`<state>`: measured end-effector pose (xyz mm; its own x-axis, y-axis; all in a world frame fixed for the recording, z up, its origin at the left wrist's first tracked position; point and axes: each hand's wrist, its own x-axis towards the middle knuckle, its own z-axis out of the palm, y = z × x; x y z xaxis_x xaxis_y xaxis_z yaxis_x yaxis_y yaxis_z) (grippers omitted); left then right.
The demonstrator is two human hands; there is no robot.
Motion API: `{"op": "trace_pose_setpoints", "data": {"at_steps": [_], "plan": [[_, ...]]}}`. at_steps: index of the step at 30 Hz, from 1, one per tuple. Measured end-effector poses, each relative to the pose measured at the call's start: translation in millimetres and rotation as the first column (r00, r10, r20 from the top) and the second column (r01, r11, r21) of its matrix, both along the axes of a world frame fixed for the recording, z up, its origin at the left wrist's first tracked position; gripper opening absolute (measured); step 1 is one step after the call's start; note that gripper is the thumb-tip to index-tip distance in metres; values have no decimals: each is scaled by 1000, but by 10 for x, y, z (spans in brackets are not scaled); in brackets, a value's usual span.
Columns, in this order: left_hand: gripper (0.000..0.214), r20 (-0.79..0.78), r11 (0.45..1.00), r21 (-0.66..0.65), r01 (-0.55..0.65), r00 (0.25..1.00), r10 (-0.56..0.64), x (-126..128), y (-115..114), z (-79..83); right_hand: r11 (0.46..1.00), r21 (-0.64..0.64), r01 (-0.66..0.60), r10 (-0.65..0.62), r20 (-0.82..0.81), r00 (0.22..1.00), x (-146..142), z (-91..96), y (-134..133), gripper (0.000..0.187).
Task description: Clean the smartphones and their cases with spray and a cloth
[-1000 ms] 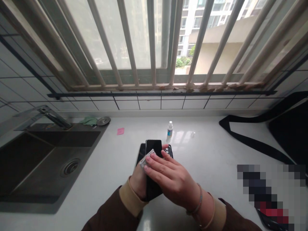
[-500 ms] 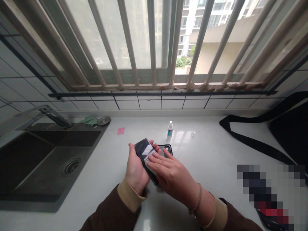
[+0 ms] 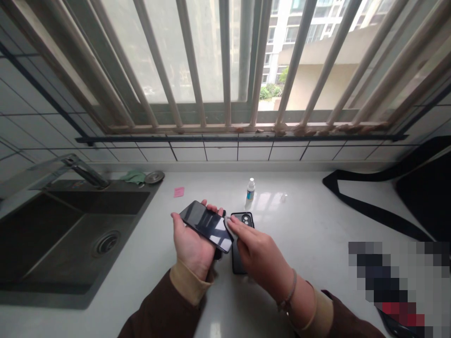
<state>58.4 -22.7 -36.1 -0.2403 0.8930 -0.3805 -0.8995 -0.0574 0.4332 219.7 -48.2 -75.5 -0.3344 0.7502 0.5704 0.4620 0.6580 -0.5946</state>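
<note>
My left hand (image 3: 192, 244) lies palm up and holds a dark smartphone (image 3: 207, 225), its glossy screen facing up and reflecting the window. My right hand (image 3: 259, 251) has its fingers together on a small white wiping cloth (image 3: 230, 226), mostly hidden under them, against the phone's right edge. On the counter just beneath my right hand lies a black phone case (image 3: 241, 260), partly covered by that hand. Beyond the case a small white bottle (image 3: 250, 189) with a blue label stands upright.
A pink slip (image 3: 179, 192) lies behind my left hand. To the left is a sink (image 3: 82, 300) with a faucet (image 3: 88, 173), a green cloth (image 3: 134, 177) and a metal drain cover (image 3: 154, 177). A black strap (image 3: 373, 206) lies at the right. Window bars rise behind the counter.
The phone has turned flatter and shifted left in my left hand. My right hand with the cloth has slid off the screen to the phone's right edge, uncovering the screen.
</note>
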Motion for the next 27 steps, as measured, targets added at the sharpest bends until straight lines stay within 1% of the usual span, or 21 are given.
{"op": "trace_pose_setpoints", "data": {"at_steps": [4,5,7,9,12,17,19,21,23,24,25,26,27], "plan": [[71,-16,999,44,-21,1000,22,11,-56,15,985,-171,-19,-2,-122,993,-29,-1,-30,52],[72,-15,998,54,-13,1000,14,8,-63,13,981,-191,-21,-4,-132,991,-34,7,-43,51],[74,-11,997,68,20,1000,-20,0,-67,4,982,-188,-25,-1,-136,991,-39,25,-67,51],[75,-11,996,77,53,999,-52,-10,-59,-4,989,-142,-47,30,-124,992,-35,44,-86,55],[71,-20,995,72,69,998,-67,-28,-36,-8,990,-43,-131,129,-51,990,-29,79,-105,58],[71,9,1000,-27,-15,1000,15,-62,0,-29,956,100,-275,271,47,961,-39,145,-123,55],[71,24,998,-52,-28,999,30,-65,10,-43,945,143,-295,287,77,955,-39,157,-126,55],[70,45,998,-64,-27,999,30,-59,14,-47,941,187,-284,272,86,958,-33,159,-128,54],[68,62,997,-76,-12,998,17,-46,10,-32,945,208,-252,248,44,968,-21,154,-132,53],[66,65,997,-81,9,998,-4,-37,4,-16,955,192,-225,230,-5,973,-15,150,-133,52],[64,61,996,-77,35,998,-31,-26,-4,4,971,144,-190,202,-76,976,-11,145,-134,50],[61,44,997,-54,61,997,-59,-11,-14,27,987,59,-147,155,-165,974,-9,139,-132,45],[58,15,996,-13,85,996,-85,7,-26,52,992,-60,-109,89,-268,959,-10,131,-126,39]]}}
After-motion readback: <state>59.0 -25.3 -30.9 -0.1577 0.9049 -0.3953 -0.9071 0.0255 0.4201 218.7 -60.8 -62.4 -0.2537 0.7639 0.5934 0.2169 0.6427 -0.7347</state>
